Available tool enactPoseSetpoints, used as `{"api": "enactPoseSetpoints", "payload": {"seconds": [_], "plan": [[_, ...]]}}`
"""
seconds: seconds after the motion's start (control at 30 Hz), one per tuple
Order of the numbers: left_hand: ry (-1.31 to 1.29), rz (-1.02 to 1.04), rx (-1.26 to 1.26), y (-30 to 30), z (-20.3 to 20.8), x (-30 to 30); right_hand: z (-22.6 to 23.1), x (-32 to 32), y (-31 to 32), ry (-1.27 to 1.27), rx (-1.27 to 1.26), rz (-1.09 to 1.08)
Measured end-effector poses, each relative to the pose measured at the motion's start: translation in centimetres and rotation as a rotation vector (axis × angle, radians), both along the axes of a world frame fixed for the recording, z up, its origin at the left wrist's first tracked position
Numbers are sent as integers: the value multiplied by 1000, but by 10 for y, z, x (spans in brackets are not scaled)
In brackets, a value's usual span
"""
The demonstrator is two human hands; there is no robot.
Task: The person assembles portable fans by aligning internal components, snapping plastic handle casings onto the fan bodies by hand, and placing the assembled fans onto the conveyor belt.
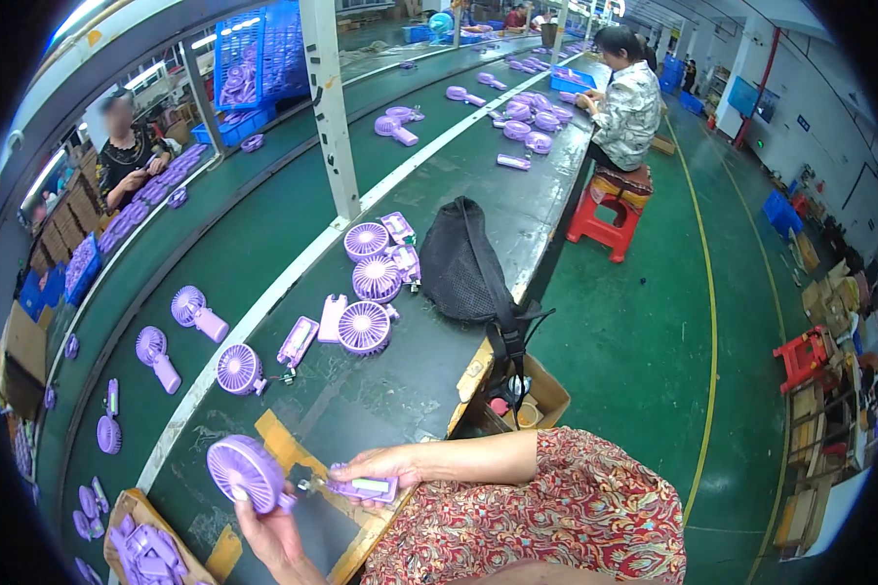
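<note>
Near the bench's front edge, my left hand (271,534) grips a round purple fan head (246,472), its slatted grille tilted upward. Close by on the right, my right hand (385,462) has its fingers wrapped round a purple fan handle (373,487) with a pale strip along it. Between the two parts sits a small dark-and-metallic piece (307,482), too small to make out well. Beyond my hands, another fan head (239,370) lies on the bench beside an open handle half (298,341). Several more heads, including a fan head (365,328), are grouped farther off.
A black mesh bag (461,263) lies on the bench's right side. At lower left, a cardboard box (132,507) holds purple parts. A white metal post (328,117) rises from the bench. The green conveyor (234,283) carries finished-looking fans. Co-workers sit farther along.
</note>
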State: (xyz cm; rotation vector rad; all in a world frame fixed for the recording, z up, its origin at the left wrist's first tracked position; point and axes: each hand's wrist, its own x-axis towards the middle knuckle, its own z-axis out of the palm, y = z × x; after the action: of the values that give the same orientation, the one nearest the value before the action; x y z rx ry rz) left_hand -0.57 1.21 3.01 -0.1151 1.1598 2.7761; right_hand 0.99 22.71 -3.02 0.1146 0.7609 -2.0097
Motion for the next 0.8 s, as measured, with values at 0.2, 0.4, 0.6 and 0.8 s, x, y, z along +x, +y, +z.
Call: {"api": "enactPoseSetpoints", "payload": {"seconds": [0.2, 0.4, 0.6, 0.8], "plan": [[100, -136, -202, 35, 30, 20, 37, -8, -1, 309, 217, -102], [179, -1, -293, 27, 8, 4, 51, 1, -21, 579, 290, -56], [115, 10, -321, 19, -7, -1, 47, 1, -30, 540, 322, -108], [85, 17, -218, 23, -11, -13, 42, -6, -34, 483, 239, -226]]}}
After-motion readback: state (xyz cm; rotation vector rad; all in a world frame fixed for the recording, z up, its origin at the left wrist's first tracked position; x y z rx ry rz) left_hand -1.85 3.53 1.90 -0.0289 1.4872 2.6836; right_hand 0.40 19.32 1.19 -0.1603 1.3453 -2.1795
